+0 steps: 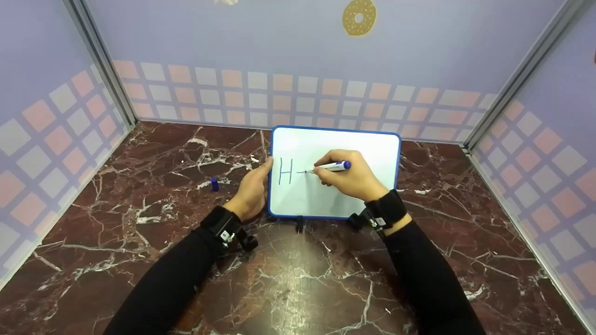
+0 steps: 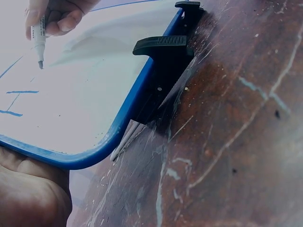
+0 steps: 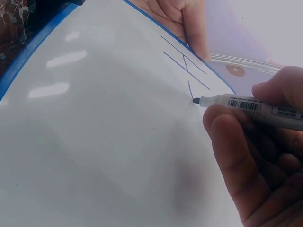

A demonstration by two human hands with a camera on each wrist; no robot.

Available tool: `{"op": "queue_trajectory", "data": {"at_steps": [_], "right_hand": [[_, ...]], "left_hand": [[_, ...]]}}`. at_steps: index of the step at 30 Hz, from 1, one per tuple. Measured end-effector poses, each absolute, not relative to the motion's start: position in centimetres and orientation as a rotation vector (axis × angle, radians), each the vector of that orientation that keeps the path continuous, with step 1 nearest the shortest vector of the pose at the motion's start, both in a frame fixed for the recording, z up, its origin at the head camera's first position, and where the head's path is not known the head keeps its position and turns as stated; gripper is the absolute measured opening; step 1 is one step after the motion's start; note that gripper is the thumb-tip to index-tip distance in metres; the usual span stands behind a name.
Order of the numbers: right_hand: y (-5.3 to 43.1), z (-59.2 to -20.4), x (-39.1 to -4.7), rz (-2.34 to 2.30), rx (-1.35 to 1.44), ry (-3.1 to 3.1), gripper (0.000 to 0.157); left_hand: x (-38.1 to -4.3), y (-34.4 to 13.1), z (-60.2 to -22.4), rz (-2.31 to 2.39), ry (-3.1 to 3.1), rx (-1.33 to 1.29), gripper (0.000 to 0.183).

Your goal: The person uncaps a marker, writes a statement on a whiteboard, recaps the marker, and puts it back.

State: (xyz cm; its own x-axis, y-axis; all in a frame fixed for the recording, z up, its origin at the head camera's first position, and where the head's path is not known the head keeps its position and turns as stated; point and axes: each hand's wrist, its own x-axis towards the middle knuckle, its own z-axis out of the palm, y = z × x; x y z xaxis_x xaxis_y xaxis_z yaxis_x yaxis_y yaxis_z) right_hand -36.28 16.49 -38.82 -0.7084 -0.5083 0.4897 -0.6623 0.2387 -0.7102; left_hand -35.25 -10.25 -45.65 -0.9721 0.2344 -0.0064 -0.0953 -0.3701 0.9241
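Note:
A small whiteboard [image 1: 307,202] with a blue frame leans back at an angle on the table. My left hand [image 1: 251,193] grips its left edge, thumb at the frame and the other fingers partly hidden behind. In my right hand [image 1: 356,179] a white marker [image 1: 336,166] with a blue end is pinched between thumb and fingers. Its dark tip [image 3: 196,100] meets the board at the end of a short stroke [image 3: 190,89]. A blue letter H [image 1: 285,171] stands to the left of that stroke.
Black stand feet [image 2: 163,45] hook over the board's lower edge. A blue marker cap [image 1: 214,184] stands on the dark marbled table [image 1: 298,288] left of the board. Checkered wall panels [image 1: 233,97] close off the back and both sides.

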Motion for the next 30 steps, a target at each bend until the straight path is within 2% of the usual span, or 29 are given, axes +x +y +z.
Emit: {"op": "queue_trajectory", "data": {"at_steps": [30], "right_hand": [[16.59, -38.94, -36.46, 1.461, 1.116, -2.310, 0.005]], "left_hand": [[-35.25, -10.22, -45.68, 2.440, 1.613, 0.205, 0.053]]}}
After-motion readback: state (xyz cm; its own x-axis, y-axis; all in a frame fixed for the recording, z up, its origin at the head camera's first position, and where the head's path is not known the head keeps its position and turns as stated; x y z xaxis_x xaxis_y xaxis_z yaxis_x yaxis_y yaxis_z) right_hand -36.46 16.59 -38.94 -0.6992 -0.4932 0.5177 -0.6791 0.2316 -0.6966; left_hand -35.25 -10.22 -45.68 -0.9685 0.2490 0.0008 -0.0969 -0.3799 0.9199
